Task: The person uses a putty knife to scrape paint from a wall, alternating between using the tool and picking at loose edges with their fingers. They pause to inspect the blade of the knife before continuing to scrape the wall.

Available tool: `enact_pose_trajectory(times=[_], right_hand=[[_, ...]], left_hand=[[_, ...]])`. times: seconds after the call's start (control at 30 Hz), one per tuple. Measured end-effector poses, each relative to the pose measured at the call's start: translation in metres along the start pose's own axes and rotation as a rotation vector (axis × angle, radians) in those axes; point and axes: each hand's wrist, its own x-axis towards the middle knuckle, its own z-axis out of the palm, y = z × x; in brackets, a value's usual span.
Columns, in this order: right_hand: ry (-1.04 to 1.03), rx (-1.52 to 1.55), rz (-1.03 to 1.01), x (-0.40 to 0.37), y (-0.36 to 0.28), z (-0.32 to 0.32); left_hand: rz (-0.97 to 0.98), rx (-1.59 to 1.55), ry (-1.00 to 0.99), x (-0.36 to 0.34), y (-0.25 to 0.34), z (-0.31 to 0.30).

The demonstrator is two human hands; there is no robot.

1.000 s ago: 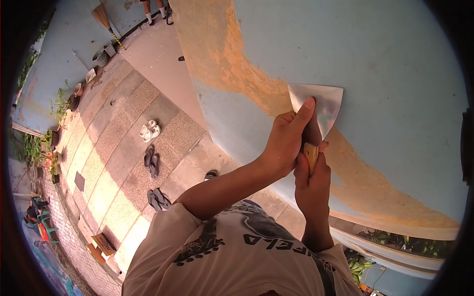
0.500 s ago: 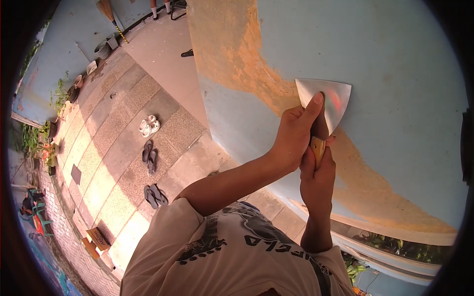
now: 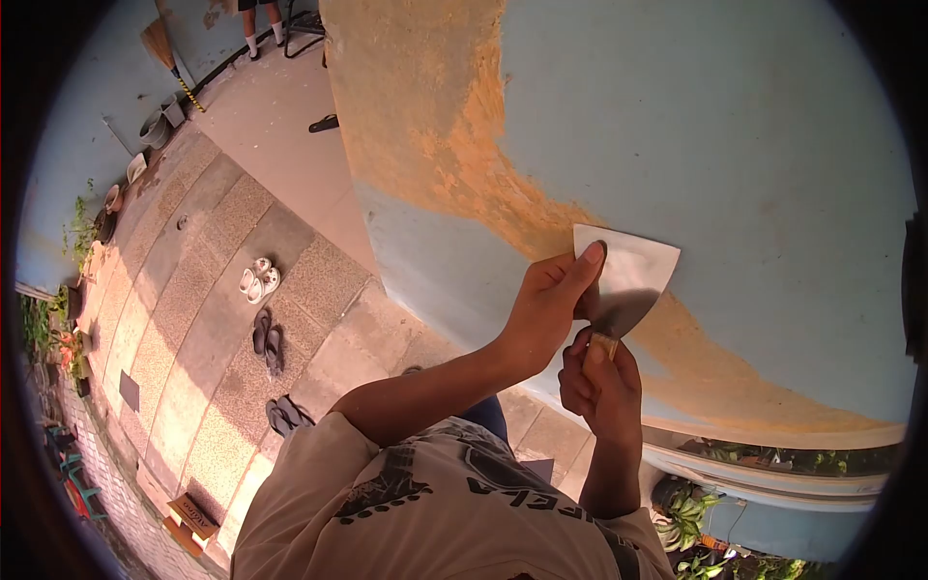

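Note:
A scraper with a wide, flared metal blade (image 3: 633, 266) and a short wooden handle (image 3: 600, 354) is held up in front of the wall (image 3: 735, 155). Around the handle my right hand (image 3: 609, 387) is closed, thumb lying along it. My left hand (image 3: 543, 314) pinches the blade's left side, its thumb flat on the metal and its other fingers partly hidden behind. The blade's broad edge points up and away from me. Behind it, a bare orange-tan patch (image 3: 483, 164) runs across the blue paint, rough where the coating is gone.
Left on the tiled floor (image 3: 319, 271) lie white clogs (image 3: 259, 279), dark sandals (image 3: 269, 343) and grey flip-flops (image 3: 288, 415). A broom (image 3: 172, 63) leans at the far wall near a person's legs (image 3: 263, 27). Plants (image 3: 686, 517) grow below the ledge at right.
Both hands and the scraper have come lower, closer to my body. My left thumb stays on the blade, and my right hand still grips the handle. The view has shifted slightly.

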Motion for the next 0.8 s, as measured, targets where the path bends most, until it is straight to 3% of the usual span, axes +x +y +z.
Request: enact_pose_trajectory(times=[0.2, 0.37, 0.5, 0.57, 0.63, 0.7, 0.8], right_hand=[[0.065, -0.354, -0.024, 0.021, -0.016, 0.022], [0.102, -0.389, -0.112, 0.019, -0.013, 0.023], [0.079, -0.496, -0.034, 0.014, -0.018, 0.013], [0.103, -0.491, -0.131, 0.016, -0.007, 0.008], [0.093, -0.508, -0.097, 0.019, -0.017, 0.007], [-0.002, -0.636, -0.193, 0.035, -0.024, 0.009], [0.033, -0.61, -0.239, 0.024, -0.012, 0.009]], left_hand=[[0.03, -0.036, 0.061, 0.003, 0.031, 0.005], [0.051, -0.012, 0.182, 0.002, 0.026, 0.015], [0.105, -0.024, 0.2, 0.006, 0.02, 0.019], [0.087, -0.003, 0.181, 0.004, 0.015, 0.018], [0.065, 0.007, 0.172, 0.002, 0.018, 0.019], [0.164, -0.005, 0.2, 0.009, 0.033, 0.021], [0.086, -0.001, 0.245, 0.005, 0.029, 0.023]])
